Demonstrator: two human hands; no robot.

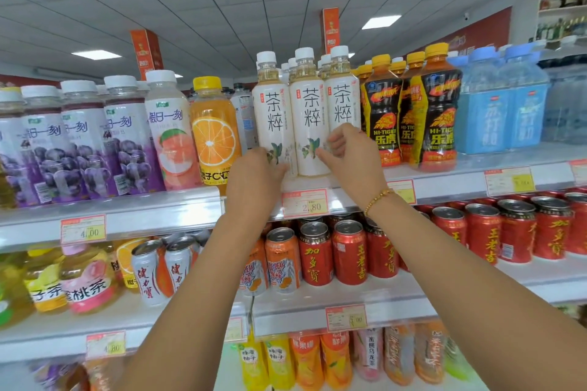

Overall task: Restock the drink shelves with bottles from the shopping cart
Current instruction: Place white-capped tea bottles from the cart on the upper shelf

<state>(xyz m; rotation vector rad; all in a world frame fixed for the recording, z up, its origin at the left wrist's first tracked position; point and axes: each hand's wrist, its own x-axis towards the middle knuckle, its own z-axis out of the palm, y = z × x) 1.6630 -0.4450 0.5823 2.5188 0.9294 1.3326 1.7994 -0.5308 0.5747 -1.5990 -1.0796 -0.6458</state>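
Three white tea bottles with white caps stand in the front row of the top shelf (320, 182): left (273, 111), middle (309, 117) and right (343, 98). More of the same stand behind them. My left hand (254, 176) is raised to the left bottle, fingers curled round its base. My right hand (354, 152) covers the lower half of the right bottle; its thumb reaches toward the middle bottle and its fingers curl on the label. A bead bracelet (378, 198) is on that wrist. The shopping cart is out of view.
Left of the tea stand an orange juice bottle (214, 133), a peach drink and purple grape drinks (85, 143). To the right are black-and-yellow energy drinks (436, 114) and blue soda water (498, 111). Red cans (349, 252) fill the shelf below. Price tags (305, 203) line the rails.
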